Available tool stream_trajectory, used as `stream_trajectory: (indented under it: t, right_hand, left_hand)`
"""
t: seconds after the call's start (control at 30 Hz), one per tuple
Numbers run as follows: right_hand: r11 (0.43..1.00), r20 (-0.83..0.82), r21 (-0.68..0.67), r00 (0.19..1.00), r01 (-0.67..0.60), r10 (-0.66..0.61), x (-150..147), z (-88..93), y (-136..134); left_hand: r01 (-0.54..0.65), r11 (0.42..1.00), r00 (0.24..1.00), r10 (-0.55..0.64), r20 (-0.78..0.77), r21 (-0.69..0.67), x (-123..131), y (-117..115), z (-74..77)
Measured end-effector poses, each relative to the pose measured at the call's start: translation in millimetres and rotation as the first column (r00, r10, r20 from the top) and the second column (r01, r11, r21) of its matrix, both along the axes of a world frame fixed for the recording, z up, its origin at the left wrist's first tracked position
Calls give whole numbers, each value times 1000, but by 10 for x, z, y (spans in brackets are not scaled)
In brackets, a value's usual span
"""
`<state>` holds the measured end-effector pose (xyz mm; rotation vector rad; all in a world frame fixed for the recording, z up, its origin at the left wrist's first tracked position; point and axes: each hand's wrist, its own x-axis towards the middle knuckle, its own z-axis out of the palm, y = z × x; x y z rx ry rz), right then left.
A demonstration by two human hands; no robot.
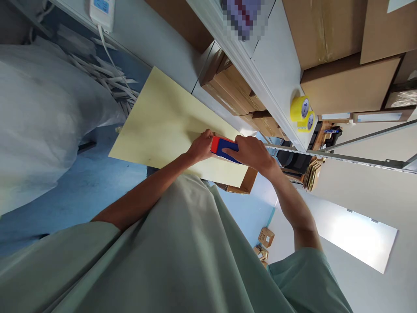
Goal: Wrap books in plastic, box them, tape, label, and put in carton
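A small blue box with a red end (228,150) is between my hands, above a pale yellow board (163,117). My right hand (256,152) is wrapped round the blue part, thumb across its near face. At the red end, my left hand (201,147) has its fingers closed, pinched against the box's edge. Part of the box is hidden under the right fingers. The board lies flat at waist height over the grey tabletop (143,39), its near edge close to my body.
Cardboard boxes (234,87) stand behind the board under a white shelf (276,56). Two yellow tape rolls (298,108) sit on that shelf. A large translucent bag (48,113) is at the left, near paper strips (104,78). A white power strip (102,15) rests at the table edge.
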<state>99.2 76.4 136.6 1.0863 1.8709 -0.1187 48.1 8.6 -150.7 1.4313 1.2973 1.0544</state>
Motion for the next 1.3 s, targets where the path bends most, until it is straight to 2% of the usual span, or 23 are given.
stream_trajectory:
  t: [0.17, 0.27, 0.47, 0.7, 0.87, 1.0, 1.1, 1.2, 1.3]
  right_hand:
    - [1000, -9, -7, 1000, -1, 1, 23, -26, 14]
    - [1000, -1, 2, 1000, 7, -7, 95, -29, 37]
    - [999, 2, -1, 999, 46, -46, 431, -79, 130]
    - [987, 0, -67, 989, 145, -145, 906, -402, 206]
    - [982, -37, -84, 984, 171, -175, 1102, -700, 225]
    - [976, -108, -136, 976, 173, -188, 1247, -833, 260]
    - [976, -178, -145, 966, 163, -188, 1372, -900, 297]
    - [975, -244, -160, 951, 156, -192, 1497, -983, 327]
    - [970, -301, -192, 931, 151, -205, 1613, -1067, 328]
  left_hand:
    - [-50, 991, 997, 43, -57, -124, 21, -53, 31]
    - [-59, 987, 996, 47, -80, -150, 20, -72, 45]
    - [-23, 986, 995, 6, -99, -163, -15, -91, -50]
    - [53, 990, 998, -55, -13, -133, -65, -89, -200]
    - [39, 992, 998, -45, -44, -122, -109, -146, -179]
    - [-57, 980, 995, 41, -89, -191, -35, -260, -68]
    - [-209, 947, 970, 168, -178, -246, 112, -307, 55]
    - [-390, 867, 909, 307, -283, -311, 287, -279, 151]
    - [-532, 770, 841, 433, -324, -352, 420, -215, 169]
